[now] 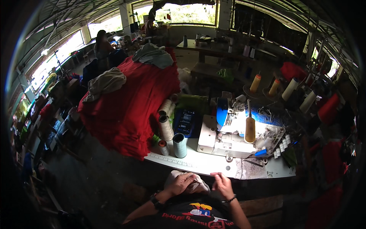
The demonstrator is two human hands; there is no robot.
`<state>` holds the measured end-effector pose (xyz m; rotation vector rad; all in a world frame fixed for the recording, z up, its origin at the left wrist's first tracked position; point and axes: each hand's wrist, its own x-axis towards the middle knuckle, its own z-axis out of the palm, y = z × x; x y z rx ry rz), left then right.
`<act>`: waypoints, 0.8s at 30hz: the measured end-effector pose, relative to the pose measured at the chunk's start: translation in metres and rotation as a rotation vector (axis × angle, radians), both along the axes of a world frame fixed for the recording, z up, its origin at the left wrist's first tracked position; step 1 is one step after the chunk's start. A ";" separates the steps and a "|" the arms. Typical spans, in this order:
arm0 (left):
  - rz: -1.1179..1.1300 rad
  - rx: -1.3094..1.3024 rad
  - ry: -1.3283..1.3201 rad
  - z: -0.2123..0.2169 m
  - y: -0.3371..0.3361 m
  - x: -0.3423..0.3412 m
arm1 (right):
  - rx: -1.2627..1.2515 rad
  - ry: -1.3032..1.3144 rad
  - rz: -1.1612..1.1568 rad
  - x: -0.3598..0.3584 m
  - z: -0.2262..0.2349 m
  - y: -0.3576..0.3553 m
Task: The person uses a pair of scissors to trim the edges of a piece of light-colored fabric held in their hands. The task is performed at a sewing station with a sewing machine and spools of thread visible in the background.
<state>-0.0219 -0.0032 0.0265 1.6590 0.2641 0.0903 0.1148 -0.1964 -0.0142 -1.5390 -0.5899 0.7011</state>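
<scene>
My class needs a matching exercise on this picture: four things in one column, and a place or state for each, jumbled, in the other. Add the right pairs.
Things
1. Left hand
2. Red fabric
3. Right hand
4. Light blue thread cone

Place or state
A. Has a dark bracelet at its wrist
B. Stands on the white table
C. Touches the pale cloth
D. Heaped left of the sewing machine

Pairs: 1-C, 2-D, 3-A, 4-B

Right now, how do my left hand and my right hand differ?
The left hand lies on a pale cloth; the right hand is beside it. The left hand wears a dark watch, the right hand a dark bracelet. Both are ungloved, near the white table.
</scene>
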 end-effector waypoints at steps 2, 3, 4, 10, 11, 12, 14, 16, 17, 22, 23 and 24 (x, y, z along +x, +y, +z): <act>0.051 0.202 -0.041 0.005 0.001 0.001 | 0.128 0.244 0.196 -0.011 0.023 0.026; 0.072 0.320 -0.042 0.007 0.004 0.002 | 0.138 0.241 0.217 -0.014 0.015 0.035; 0.094 0.436 -0.049 0.009 0.007 0.004 | 0.145 0.233 0.238 -0.013 0.002 0.042; 0.303 0.709 -0.164 0.031 0.027 -0.003 | 0.020 -0.084 0.255 -0.001 0.025 0.049; 0.329 0.798 -0.382 0.053 0.026 0.002 | 0.037 -0.063 0.240 -0.001 0.027 0.047; 0.274 0.697 -0.480 0.080 0.023 0.005 | 0.053 -0.042 0.219 0.000 0.028 0.045; 0.160 0.488 -0.663 0.142 0.011 0.004 | 0.064 -0.041 0.244 0.001 0.039 0.041; -0.071 0.262 -0.990 0.188 0.000 0.008 | 0.089 -0.032 0.266 0.001 0.045 0.039; -0.110 0.217 -1.132 0.221 -0.007 -0.009 | 0.120 0.069 0.373 -0.008 0.058 0.053; -0.389 -0.235 -1.423 0.266 -0.026 -0.017 | 0.064 -0.034 0.251 -0.004 0.061 0.041; -0.333 -0.222 -1.356 0.268 -0.032 -0.027 | 0.008 -0.051 0.273 -0.005 0.063 0.042; -0.289 -0.238 -1.289 0.267 -0.033 -0.034 | 0.026 -0.054 0.259 -0.006 0.062 0.039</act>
